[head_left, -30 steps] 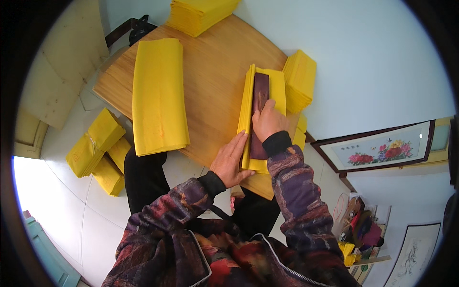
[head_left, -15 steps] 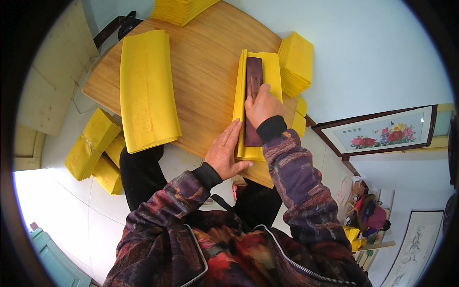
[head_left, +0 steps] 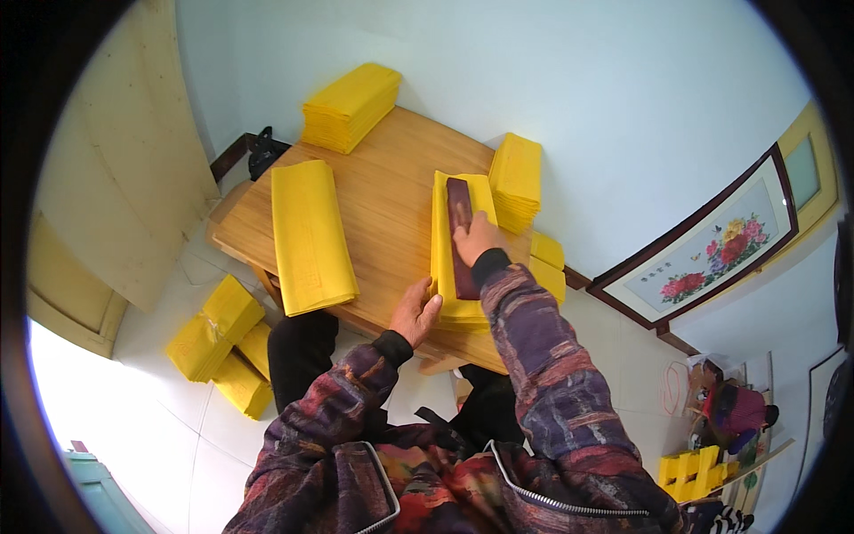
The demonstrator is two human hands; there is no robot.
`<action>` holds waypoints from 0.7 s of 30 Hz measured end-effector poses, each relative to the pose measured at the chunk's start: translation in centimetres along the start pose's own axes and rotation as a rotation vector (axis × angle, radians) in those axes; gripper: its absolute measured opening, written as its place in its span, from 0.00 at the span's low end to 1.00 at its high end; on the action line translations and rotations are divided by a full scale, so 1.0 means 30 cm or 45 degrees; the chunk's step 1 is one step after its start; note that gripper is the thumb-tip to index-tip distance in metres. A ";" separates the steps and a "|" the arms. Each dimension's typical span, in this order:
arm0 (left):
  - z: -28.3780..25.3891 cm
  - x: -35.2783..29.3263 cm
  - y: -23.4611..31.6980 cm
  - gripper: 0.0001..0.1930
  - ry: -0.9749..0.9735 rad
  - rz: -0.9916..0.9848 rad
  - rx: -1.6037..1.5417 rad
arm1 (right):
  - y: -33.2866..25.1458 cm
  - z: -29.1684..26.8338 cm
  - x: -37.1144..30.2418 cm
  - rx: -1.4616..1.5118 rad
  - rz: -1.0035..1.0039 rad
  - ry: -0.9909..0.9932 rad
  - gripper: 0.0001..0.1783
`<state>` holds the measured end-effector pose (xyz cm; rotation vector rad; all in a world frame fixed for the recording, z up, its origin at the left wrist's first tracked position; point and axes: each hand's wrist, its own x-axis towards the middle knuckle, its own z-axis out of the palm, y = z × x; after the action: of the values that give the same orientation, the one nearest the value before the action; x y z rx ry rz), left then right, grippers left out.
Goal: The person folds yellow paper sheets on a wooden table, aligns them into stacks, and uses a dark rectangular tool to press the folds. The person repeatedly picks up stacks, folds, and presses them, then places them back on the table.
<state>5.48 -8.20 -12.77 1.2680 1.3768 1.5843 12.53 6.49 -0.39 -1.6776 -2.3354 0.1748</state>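
Note:
A stack of yellow paper [head_left: 481, 191] lies on the right part of the wooden table. On top of it rests a long, dark reddish-brown wooden block [head_left: 466, 285], slightly slanted. My right hand [head_left: 480, 238] is closed round the middle of this block. At the near left edge of the same stack is my left hand [head_left: 416, 311], its thumb raised apart from the fingers and nothing held; some fingertips are hidden against the paper. Another long yellow paper stack [head_left: 313, 236] lies at the table's left, reaching over its near edge.
The wooden table [head_left: 391, 196] carries more yellow stacks, one at the far corner [head_left: 351, 107] and one by the wall [head_left: 516, 182]. Tied yellow bundles [head_left: 218, 329] lie on the floor at left. A framed flower picture [head_left: 703, 254] leans at right. Another person [head_left: 737, 409] is farther right.
The view has tilted, so the table sits lower. My left hand has slipped down to the stack's near left edge. The paper fold beside the block now lies flatter.

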 end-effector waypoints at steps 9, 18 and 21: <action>-0.025 0.021 0.026 0.26 0.083 -0.016 -0.041 | 0.135 -0.207 0.017 1.392 -0.122 -0.074 0.19; -0.037 0.105 0.082 0.26 0.040 -0.416 -0.462 | 0.346 -0.184 -0.090 1.981 0.013 -0.208 0.17; -0.045 0.151 0.106 0.23 0.080 -0.611 -0.457 | 0.428 -0.178 -0.148 2.093 -0.003 -0.168 0.18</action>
<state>3.17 -5.12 -8.56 0.6224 1.2442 1.4504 27.05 6.19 0.93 -0.7187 -1.2526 1.6293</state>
